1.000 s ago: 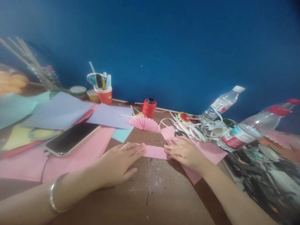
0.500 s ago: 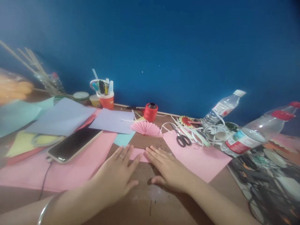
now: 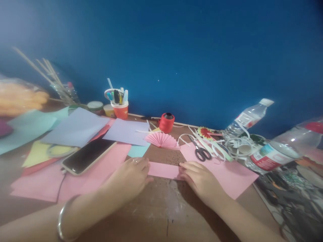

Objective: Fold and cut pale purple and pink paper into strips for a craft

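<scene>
A narrow pink paper strip (image 3: 163,170) lies crosswise on the brown table in front of me. My left hand (image 3: 135,174), wearing a ring, has its fingers curled at the strip's left end, covering that end. At the other end, my right hand (image 3: 198,174) grips the paper between thumb and fingers. Just beyond the strip stands a pleated pink paper fan (image 3: 161,139). Behind the fan is a spool of red thread (image 3: 167,122). Black-handled scissors (image 3: 202,153) rest on a pink sheet (image 3: 227,178) to the right.
On the left, a phone (image 3: 88,156) with a cable lies over coloured paper sheets (image 3: 75,126). A red cup (image 3: 120,110) of pens stands near the blue wall. To the right are white strips (image 3: 213,146), plastic bottles (image 3: 272,156) and cluttered tools.
Both hands have moved apart, from lying flat with fingers stretched over the strip to gripping its two ends. More of the strip now shows. The view has shifted slightly left.
</scene>
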### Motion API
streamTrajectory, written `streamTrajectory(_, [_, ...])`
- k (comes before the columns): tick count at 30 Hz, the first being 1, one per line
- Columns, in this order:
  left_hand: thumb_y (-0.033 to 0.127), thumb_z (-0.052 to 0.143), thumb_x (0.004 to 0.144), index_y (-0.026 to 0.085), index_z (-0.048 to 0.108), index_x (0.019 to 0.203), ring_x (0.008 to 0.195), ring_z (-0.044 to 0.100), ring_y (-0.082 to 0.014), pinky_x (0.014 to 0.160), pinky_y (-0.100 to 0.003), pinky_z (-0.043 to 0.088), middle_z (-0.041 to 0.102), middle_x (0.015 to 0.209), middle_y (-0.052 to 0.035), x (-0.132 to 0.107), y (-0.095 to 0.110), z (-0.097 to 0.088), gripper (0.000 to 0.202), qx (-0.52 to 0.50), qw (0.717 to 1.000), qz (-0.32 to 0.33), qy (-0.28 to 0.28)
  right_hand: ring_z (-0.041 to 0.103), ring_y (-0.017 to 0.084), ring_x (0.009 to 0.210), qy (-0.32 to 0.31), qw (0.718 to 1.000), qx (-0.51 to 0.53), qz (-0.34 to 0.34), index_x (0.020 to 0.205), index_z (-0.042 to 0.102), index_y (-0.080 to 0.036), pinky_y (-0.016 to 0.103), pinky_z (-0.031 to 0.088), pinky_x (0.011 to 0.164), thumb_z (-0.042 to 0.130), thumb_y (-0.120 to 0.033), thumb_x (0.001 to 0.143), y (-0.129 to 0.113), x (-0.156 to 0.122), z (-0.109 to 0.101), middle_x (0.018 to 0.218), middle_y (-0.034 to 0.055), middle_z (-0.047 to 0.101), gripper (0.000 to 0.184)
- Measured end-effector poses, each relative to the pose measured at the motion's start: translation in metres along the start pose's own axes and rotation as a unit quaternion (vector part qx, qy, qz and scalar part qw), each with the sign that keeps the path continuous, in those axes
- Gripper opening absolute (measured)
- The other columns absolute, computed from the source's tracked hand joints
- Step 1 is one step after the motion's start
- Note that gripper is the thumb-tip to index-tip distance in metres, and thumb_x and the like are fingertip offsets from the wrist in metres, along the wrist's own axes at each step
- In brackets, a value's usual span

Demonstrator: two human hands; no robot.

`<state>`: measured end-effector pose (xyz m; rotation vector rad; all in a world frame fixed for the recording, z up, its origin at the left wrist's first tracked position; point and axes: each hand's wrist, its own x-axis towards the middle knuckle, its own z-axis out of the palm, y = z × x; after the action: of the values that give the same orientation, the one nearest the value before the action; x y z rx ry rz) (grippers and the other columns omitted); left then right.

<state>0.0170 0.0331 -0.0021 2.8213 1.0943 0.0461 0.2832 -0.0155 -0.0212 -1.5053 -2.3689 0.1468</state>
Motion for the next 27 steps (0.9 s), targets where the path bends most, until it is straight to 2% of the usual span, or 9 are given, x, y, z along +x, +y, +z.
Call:
streamTrajectory(2, [0.025,0.039,0.092,0.014,0.064,0.086,0.094,0.057,-0.0284,0.083,-0.045,0.042,0.064,0.095,-0.0124,0.007,-0.007,-0.005,0.028,-0.029,1.0,-0.008,0.003,0.059,0.024,0.098,0.011,0.999,0.03,0.033,0.094,0.067,-0.017,0.041,0.048,0.087,0.048,-0.021,0.091,0.001,0.002,0.0,0.105,0.0092,0.067,0.02])
streamTrajectory(3, [0.025,0.04,0.092,0.015,0.062,0.083,0.09,0.057,-0.0261,0.081,-0.043,0.043,0.063,0.091,-0.01,0.01,-0.01,-0.006,0.026,-0.043,0.999,-0.017,0.007,0.059,0.024,0.098,0.009,0.997,0.044,0.055,0.097,0.066,-0.017,0.04,0.048,0.086,0.053,-0.02,0.088,0.002,0.003,-0.001,0.104,0.009,0.066,0.016])
streamTrajectory(5, [0.025,0.044,0.09,0.016,0.06,0.091,0.09,0.056,-0.0241,0.08,-0.04,0.043,0.061,0.094,-0.0076,0.012,-0.014,-0.007,0.018,-0.076,0.996,-0.041,0.021,0.057,0.024,0.101,0.003,0.993,0.074,0.095,0.106,0.062,-0.017,0.04,0.046,0.088,0.061,-0.016,0.082,0.004,0.003,-0.004,0.106,0.0089,0.064,0.024])
streamTrajectory(7, [0.025,0.049,0.087,0.018,0.057,0.104,0.097,0.054,-0.0238,0.083,-0.04,0.042,0.06,0.103,-0.0065,0.012,-0.017,-0.006,0.02,-0.111,0.992,-0.061,0.031,0.055,0.024,0.104,-0.004,0.987,0.106,0.123,0.11,0.061,-0.019,0.04,0.044,0.09,0.063,-0.013,0.079,0.008,0.004,-0.007,0.109,0.008,0.062,0.032])
streamTrajectory(9, [0.024,0.051,0.085,0.021,0.056,0.109,0.099,0.054,-0.0223,0.085,-0.038,0.042,0.06,0.106,-0.0048,0.012,-0.02,-0.005,0.025,-0.144,0.987,-0.07,0.03,0.057,0.022,0.099,-0.01,0.98,0.139,0.141,0.102,0.063,-0.021,0.038,0.044,0.087,0.061,-0.01,0.078,0.011,0.005,-0.01,0.104,0.0056,0.062,0.027])
streamTrajectory(13, [0.024,0.049,0.085,0.023,0.061,0.089,0.086,0.057,-0.0169,0.077,-0.032,0.044,0.062,0.092,0.0007,0.014,-0.024,-0.009,0.013,-0.2,0.977,-0.074,0.015,0.058,0.018,0.078,-0.015,0.97,0.187,0.155,0.078,0.061,-0.022,0.031,0.044,0.07,0.058,-0.008,0.075,0.012,0.008,-0.013,0.083,0.0004,0.061,0.014])
streamTrajectory(16, [0.027,0.05,0.084,0.023,0.061,0.083,0.08,0.058,-0.0162,0.072,-0.031,0.044,0.063,0.085,0.0023,0.015,-0.027,-0.011,0.011,-0.225,0.97,-0.087,0.012,0.058,0.017,0.07,-0.012,0.96,0.217,0.175,0.071,0.057,-0.021,0.029,0.042,0.063,0.061,-0.013,0.074,0.013,0.009,-0.012,0.073,-0.0015,0.062,0.01])
streamTrajectory(20, [0.027,0.051,0.081,0.021,0.06,0.074,0.071,0.058,-0.0157,0.062,-0.029,0.044,0.062,0.078,0.0018,0.015,-0.029,-0.009,0.013,-0.241,0.965,-0.104,0.009,0.056,0.017,0.059,-0.03,0.944,0.239,0.223,0.062,0.055,-0.02,0.027,0.038,0.054,0.067,-0.022,0.071,0.017,0.009,-0.008,0.061,-0.0023,0.062,0.016])
streamTrajectory(27, [0.025,0.051,0.08,0.02,0.061,0.072,0.072,0.058,-0.0151,0.064,-0.029,0.045,0.062,0.078,0.0013,0.015,-0.029,-0.008,0.014,-0.223,0.971,-0.088,0.025,0.055,0.015,0.061,-0.007,0.972,0.185,0.145,0.058,0.049,-0.02,0.026,0.037,0.055,0.063,-0.013,0.072,0.021,0.008,-0.01,0.063,-0.0024,0.057,0.021])
